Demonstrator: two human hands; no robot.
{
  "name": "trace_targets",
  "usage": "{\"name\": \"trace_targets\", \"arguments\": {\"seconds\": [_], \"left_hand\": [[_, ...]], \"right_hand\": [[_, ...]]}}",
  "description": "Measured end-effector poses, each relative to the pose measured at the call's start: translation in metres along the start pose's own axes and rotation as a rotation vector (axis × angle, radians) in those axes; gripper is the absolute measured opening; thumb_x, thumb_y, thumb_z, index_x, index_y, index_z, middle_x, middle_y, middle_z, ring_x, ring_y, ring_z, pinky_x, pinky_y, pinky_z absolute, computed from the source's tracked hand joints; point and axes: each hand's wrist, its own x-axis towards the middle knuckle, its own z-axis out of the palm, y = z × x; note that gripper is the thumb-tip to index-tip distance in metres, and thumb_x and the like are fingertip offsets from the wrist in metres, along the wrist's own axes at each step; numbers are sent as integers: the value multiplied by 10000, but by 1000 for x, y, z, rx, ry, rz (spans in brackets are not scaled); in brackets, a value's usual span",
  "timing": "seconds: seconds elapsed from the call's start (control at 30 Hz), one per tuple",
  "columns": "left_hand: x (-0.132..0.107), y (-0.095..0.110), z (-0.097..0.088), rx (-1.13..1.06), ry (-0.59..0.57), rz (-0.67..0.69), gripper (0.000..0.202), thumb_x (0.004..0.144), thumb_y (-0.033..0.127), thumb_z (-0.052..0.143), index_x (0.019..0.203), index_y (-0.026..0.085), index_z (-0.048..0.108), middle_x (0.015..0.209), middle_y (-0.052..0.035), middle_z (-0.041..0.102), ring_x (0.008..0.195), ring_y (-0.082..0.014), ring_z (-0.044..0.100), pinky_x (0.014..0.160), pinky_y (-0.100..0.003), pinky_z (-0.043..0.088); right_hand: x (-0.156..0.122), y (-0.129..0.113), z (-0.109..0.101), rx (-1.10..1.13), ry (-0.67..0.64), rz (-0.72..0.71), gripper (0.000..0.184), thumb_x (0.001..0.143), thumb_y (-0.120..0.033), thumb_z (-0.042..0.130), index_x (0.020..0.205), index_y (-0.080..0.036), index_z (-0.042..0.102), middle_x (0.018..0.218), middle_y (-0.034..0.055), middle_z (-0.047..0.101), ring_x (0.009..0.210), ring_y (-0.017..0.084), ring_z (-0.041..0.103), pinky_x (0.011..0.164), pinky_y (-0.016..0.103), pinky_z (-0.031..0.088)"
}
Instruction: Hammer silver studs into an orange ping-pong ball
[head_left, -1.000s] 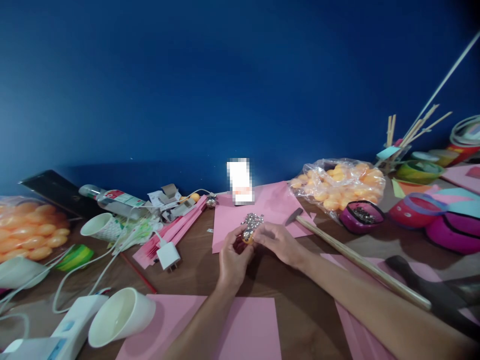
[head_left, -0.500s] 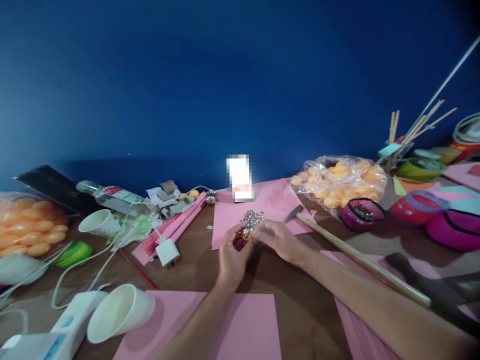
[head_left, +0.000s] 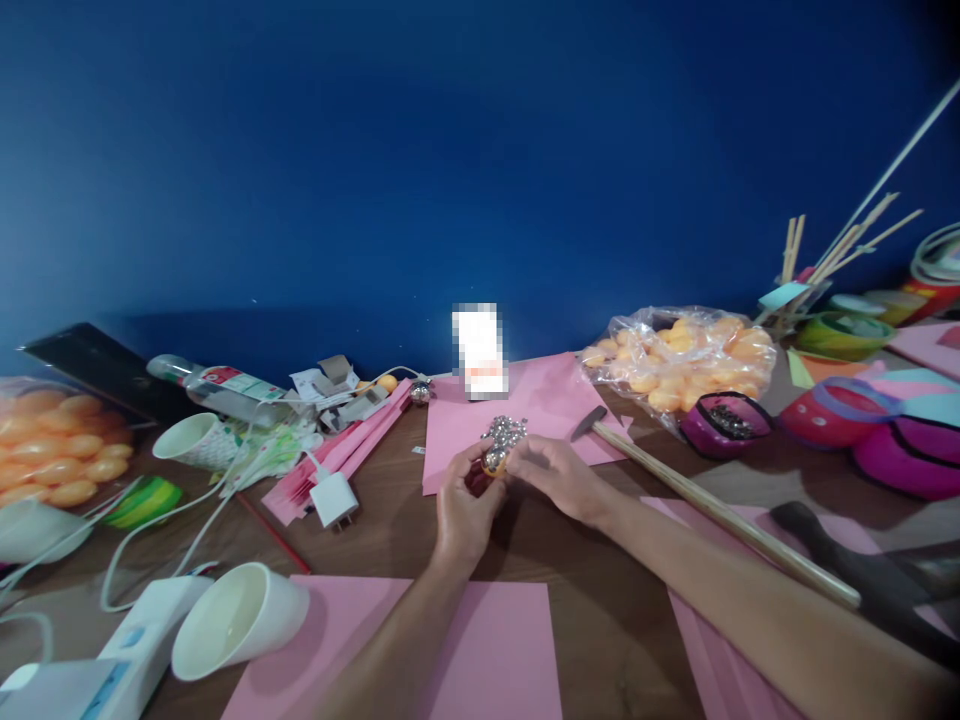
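My left hand [head_left: 465, 510] is closed around an orange ball [head_left: 494, 463] partly covered with shiny silver tacks. Pressed up against the ball's right side is my right hand [head_left: 551, 478], its fingertips pinched together; what they hold is too small to make out. Just beyond the ball lies a pile of silver tacks [head_left: 505, 432] on a pink sheet [head_left: 540, 385]. Farther left, near the wall, sits another tack-covered ball [head_left: 421, 392].
A wooden-handled hammer [head_left: 697, 490] lies right of my hands. Behind it are a bag of orange balls [head_left: 679, 355] and a purple container [head_left: 724, 425] of tacks. At left stand a paper cup [head_left: 244, 620], a white charger [head_left: 334, 498] and a power strip [head_left: 154, 630].
Both hands keep nearly the same position at the ball, with at most a slight shift of the fingers. The whole view has moved a little.
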Motion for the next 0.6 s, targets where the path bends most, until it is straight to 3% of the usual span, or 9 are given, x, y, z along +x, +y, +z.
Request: {"name": "trace_targets", "arguments": {"seconds": [0.6], "left_hand": [[0, 1, 1, -28, 16, -22, 452, 610, 189, 677, 1043, 166, 552, 1068, -92, 589, 956, -198, 571, 842, -336, 456]], "right_hand": [[0, -2, 1, 1, 7, 11, 195, 777, -339, 528, 742, -152, 569, 711, 11, 582, 682, 126, 514, 648, 243, 420]]}}
